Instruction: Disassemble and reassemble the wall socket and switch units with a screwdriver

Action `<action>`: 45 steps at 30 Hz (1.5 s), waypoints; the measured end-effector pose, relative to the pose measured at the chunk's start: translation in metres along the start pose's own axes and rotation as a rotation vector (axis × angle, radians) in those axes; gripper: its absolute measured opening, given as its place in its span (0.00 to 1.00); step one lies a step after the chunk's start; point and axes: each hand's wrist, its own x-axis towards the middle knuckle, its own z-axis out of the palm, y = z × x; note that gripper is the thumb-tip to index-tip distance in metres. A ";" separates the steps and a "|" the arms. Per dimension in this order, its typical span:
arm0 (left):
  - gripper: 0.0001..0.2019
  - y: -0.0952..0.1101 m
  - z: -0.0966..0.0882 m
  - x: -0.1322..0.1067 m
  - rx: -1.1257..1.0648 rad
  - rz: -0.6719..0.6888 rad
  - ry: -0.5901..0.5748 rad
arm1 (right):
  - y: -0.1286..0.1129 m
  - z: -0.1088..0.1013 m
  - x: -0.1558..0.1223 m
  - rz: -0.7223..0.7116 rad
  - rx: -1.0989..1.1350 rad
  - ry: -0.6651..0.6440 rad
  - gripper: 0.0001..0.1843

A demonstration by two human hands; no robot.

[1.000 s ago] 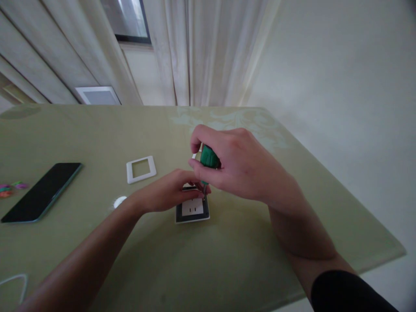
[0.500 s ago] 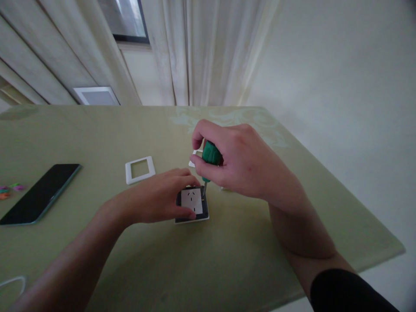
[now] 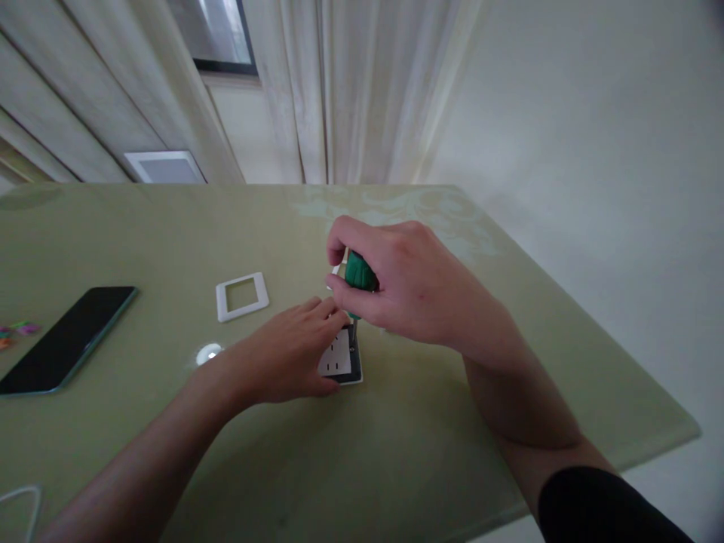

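Observation:
My right hand [image 3: 407, 283] is closed around the green handle of a screwdriver [image 3: 360, 272], which it holds upright. The metal shaft runs down to the right edge of a wall socket [image 3: 338, 358], near a small screw; the exact contact of the tip is hard to make out. Flat on the table, the socket has a white face with slots and a dark frame. My left hand [image 3: 294, 351] grips it from the left, fingers at the far edge and thumb at the near edge, covering its left part.
A white square cover frame [image 3: 242, 298] lies beyond my left hand. Another white piece [image 3: 335, 276] is mostly hidden behind my right hand. To the left are a black phone [image 3: 71, 339], small coloured bits [image 3: 23, 329] and a white cable [image 3: 34, 501]. A bright round spot shows by my left wrist.
My left hand has slid right, covering more of the socket. The right hand and screwdriver have shifted slightly left and down. The bright round spot by my left wrist has come into view.

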 end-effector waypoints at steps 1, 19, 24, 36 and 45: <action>0.26 0.001 0.000 0.000 0.009 -0.004 -0.009 | 0.000 0.000 0.000 0.000 -0.001 0.004 0.07; 0.27 0.001 0.003 0.000 -0.008 -0.014 -0.066 | 0.000 -0.002 -0.002 -0.006 -0.008 0.025 0.06; 0.29 -0.001 0.003 0.001 -0.018 -0.014 -0.099 | 0.002 -0.002 -0.002 -0.016 -0.009 0.049 0.06; 0.33 -0.016 -0.008 -0.005 -0.252 -0.020 -0.082 | 0.010 -0.011 -0.007 -0.070 -0.020 0.265 0.04; 0.24 -0.024 -0.012 -0.002 -0.365 -0.040 0.005 | 0.011 -0.014 -0.009 -0.063 -0.007 0.365 0.04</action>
